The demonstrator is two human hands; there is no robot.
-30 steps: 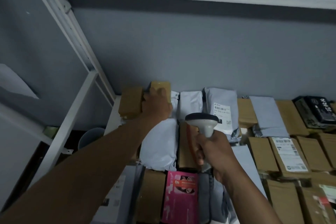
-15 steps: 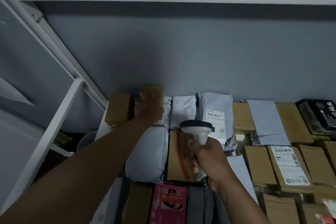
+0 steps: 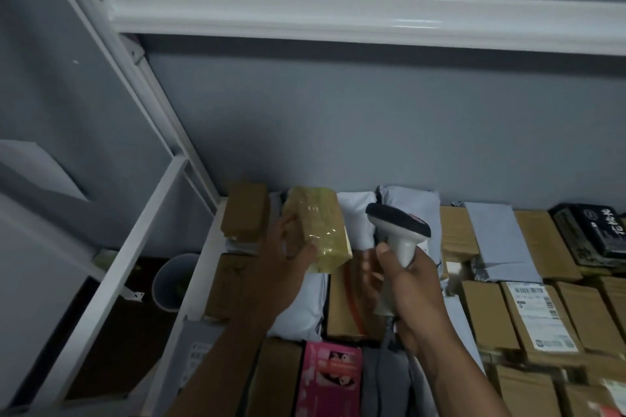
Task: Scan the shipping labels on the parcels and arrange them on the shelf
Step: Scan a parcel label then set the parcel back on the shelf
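Observation:
My left hand (image 3: 288,259) grips a small tape-wrapped brown parcel (image 3: 320,230), lifted above the shelf and tilted, its shiny face toward the camera. My right hand (image 3: 411,291) holds a white handheld barcode scanner (image 3: 398,234) by its handle, its dark head just right of the parcel. No label shows on the parcel's visible side. Below both hands, the shelf (image 3: 200,278) is packed with brown boxes (image 3: 244,210) and grey mailer bags (image 3: 498,240).
A labelled brown box (image 3: 538,318) lies at the right, a black parcel (image 3: 592,234) at the far right, a pink box (image 3: 330,379) near the front. The white shelf upright (image 3: 142,223) and upper beam (image 3: 338,17) frame the bay. A grey bin (image 3: 174,281) stands below left.
My left hand has lifted the small brown parcel off the back row and pulled it toward me, tilting it. The scanner in my right hand has risen beside it.

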